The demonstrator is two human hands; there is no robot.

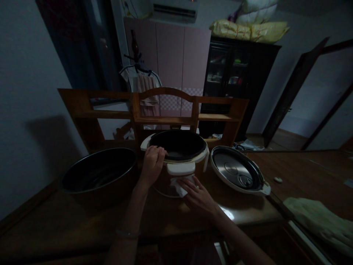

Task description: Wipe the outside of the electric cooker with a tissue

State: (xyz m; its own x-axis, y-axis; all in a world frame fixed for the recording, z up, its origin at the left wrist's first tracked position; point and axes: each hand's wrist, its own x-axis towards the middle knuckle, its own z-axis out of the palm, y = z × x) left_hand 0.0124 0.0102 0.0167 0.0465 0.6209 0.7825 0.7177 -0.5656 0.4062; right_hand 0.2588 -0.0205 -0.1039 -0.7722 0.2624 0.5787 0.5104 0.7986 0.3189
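A rice cooker body (180, 168) with a white rim and a dark, hollow inside stands lidless at the middle of the wooden desk. My left hand (153, 162) is curled over its near-left rim, gripping it. Below the white front panel, my right hand (197, 195) presses a crumpled white tissue or cloth (180, 187) against the cooker's front wall. To the left sits a black inner pot (102, 173), open side up. The round lid (234, 167) lies to the right with its metal inner face up.
Behind the cooker rises a wooden desk shelf (165, 119). A wall bounds the left side. On the right are a wooden surface (298, 169) with a small pale object (278, 180) and a light green cloth (317, 219). Cabinets stand farther back.
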